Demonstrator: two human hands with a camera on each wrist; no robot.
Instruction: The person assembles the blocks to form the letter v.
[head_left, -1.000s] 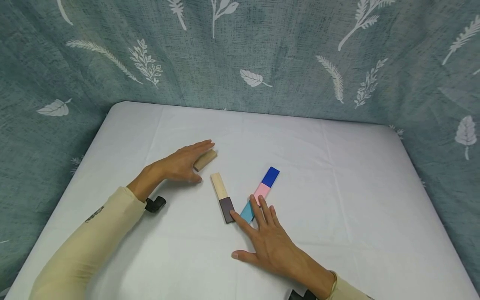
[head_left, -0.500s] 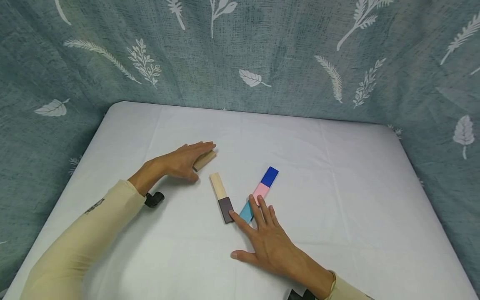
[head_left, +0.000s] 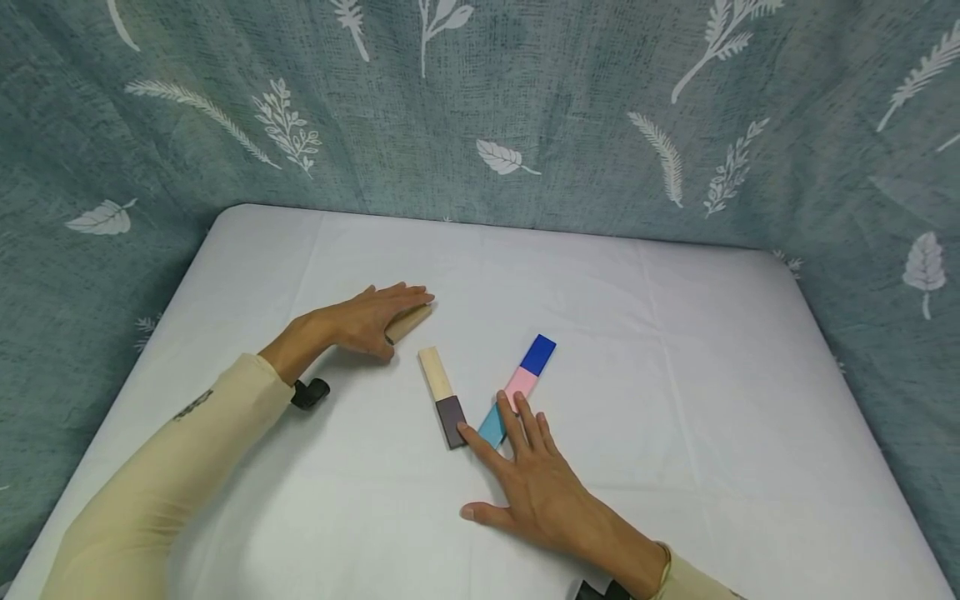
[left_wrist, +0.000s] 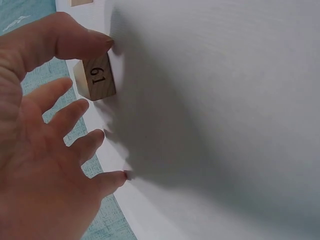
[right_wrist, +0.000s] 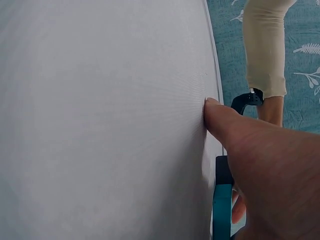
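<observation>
My left hand (head_left: 367,321) reaches over a tan wooden block (head_left: 409,322), its fingers extended along the far side and the thumb by the near end. In the left wrist view the fingers are spread, and the thumb overlaps the wooden block (left_wrist: 101,79), whose end bears a printed number. My right hand (head_left: 543,487) lies with spread, straight fingers. Its index fingertip is at the dark grey block (head_left: 451,422), and other fingers overlap the teal block (head_left: 492,427) and pink block (head_left: 521,383). A cream block (head_left: 435,372) meets the dark one; a blue block (head_left: 538,355) meets the pink one.
The blocks form two slanting rows that converge toward the right hand on a white-covered table (head_left: 712,375). A teal leaf-patterned curtain (head_left: 585,108) surrounds the far and side edges. A black wrist camera (head_left: 310,393) sits at the left cuff.
My left hand has closed in slightly on the tan block, its thumb moving nearer and its fingers covering more of it. My right hand and the other blocks keep their places.
</observation>
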